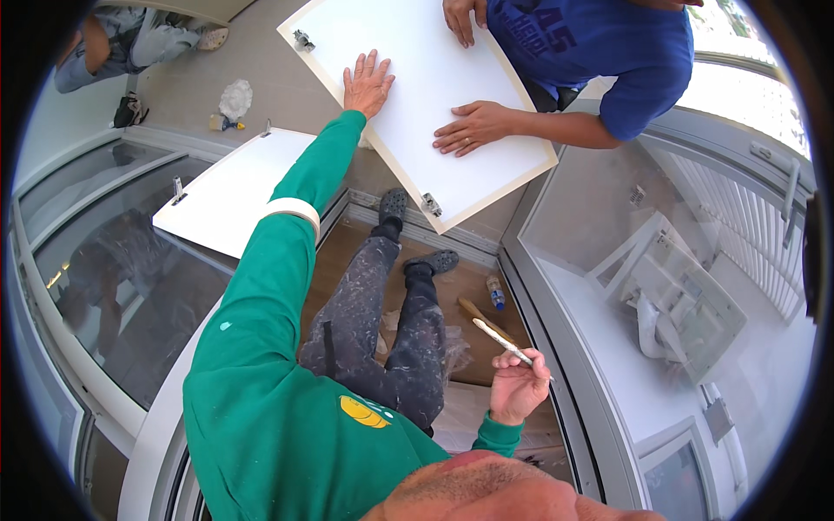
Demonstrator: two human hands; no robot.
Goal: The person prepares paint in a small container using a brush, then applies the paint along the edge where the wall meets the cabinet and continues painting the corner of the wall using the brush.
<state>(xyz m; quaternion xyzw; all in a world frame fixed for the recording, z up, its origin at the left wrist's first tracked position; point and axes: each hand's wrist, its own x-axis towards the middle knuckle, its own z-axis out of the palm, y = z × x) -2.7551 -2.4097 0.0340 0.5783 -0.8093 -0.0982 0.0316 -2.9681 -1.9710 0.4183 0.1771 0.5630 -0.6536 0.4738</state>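
My left hand [368, 87] lies flat, fingers stretched, on the left edge of a white cabinet door [408, 143] with a cream border. Two metal hinges are fixed to this door, one hinge [302, 40] at the far left corner and another hinge [432, 204] at the near corner. My right hand [519, 386] is closed round a slim, pale, pen-like tool [502, 341], pointing up and left; its exact kind is unclear. Across from me, a person in a blue shirt [582, 52] rests both hands on the same door, one hand [473, 128] flat near its middle.
Left of the door lies a second white panel [234, 191] with hinges. A bottle with a blue cap [495, 293] and a wooden stick [483, 317] are on the floor by my feet. A glass door frame [573, 365] borders the right. Another person's legs [130, 43] show far left.
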